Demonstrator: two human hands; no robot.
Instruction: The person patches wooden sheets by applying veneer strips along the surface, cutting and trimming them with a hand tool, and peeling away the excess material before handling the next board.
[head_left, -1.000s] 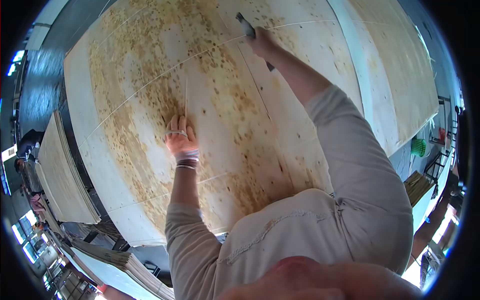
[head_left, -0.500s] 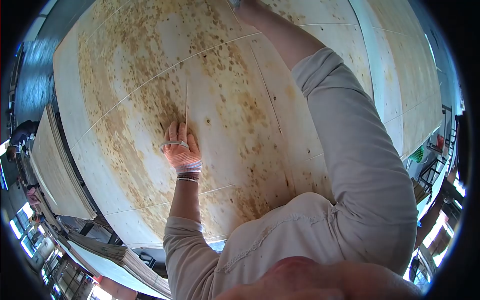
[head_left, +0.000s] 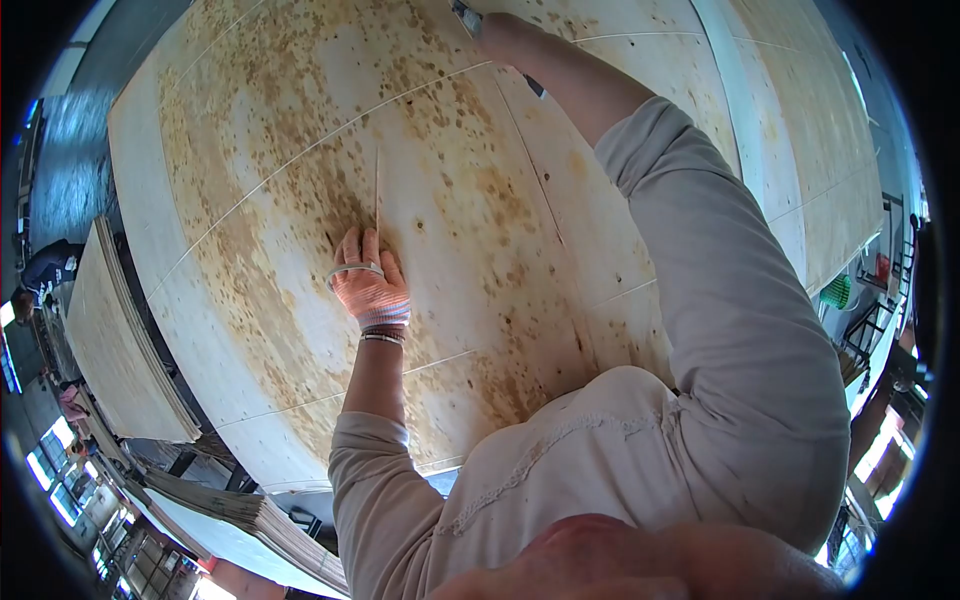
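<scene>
My left hand (head_left: 372, 287), in an orange-pink knit glove, lies flat with fingers stretched on a large, pale, brown-spotted wood veneer sheet (head_left: 450, 225). A thin pale band (head_left: 357, 267) runs across its fingers; whether it is worn or held I cannot tell. Just ahead of the fingertips a narrow slit (head_left: 378, 190) runs along the sheet. Reaching far out to the top edge, my right hand (head_left: 503, 40) is closed round a tool with a flat metallic end (head_left: 466, 17). A dark end of the tool (head_left: 535, 87) sticks out behind the hand. The fingers are mostly hidden.
Another veneer stack (head_left: 810, 130) lies to the right, beyond a pale gap. At left stands a stack of sheets (head_left: 125, 340), with a person (head_left: 48, 265) in dark clothes past it. More layered sheets (head_left: 250, 530) lie lower left. A green basket (head_left: 836, 291) is at right.
My right hand has shifted slightly, and the tool's metallic end and dark rear end now show. My left hand stays on the sheet near the slit. The view has shifted a little.
</scene>
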